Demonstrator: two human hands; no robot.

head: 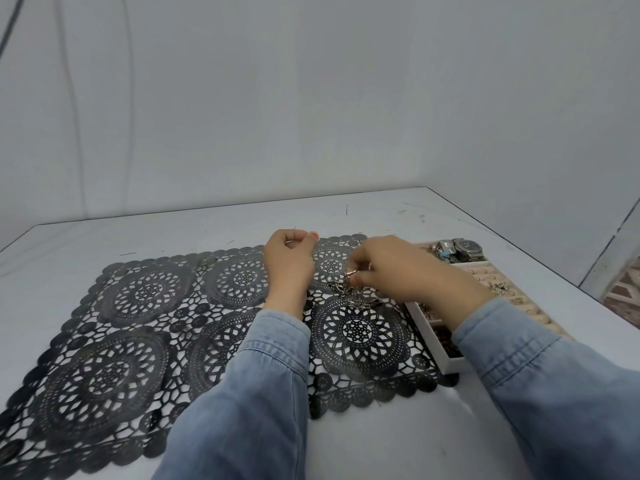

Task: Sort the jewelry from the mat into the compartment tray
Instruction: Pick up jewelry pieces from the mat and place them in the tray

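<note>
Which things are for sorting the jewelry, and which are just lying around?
For the job: the silver chains pinched by the right hand, the left hand, the black mat, the compartment tray, the watches in it.
Just lying about: the dark scraps on the white table, the dark cord.

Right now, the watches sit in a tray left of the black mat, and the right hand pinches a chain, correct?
Wrong side: in the head view, the tray with the watches lies right of the black mat. The right hand does pinch a chain.
</note>
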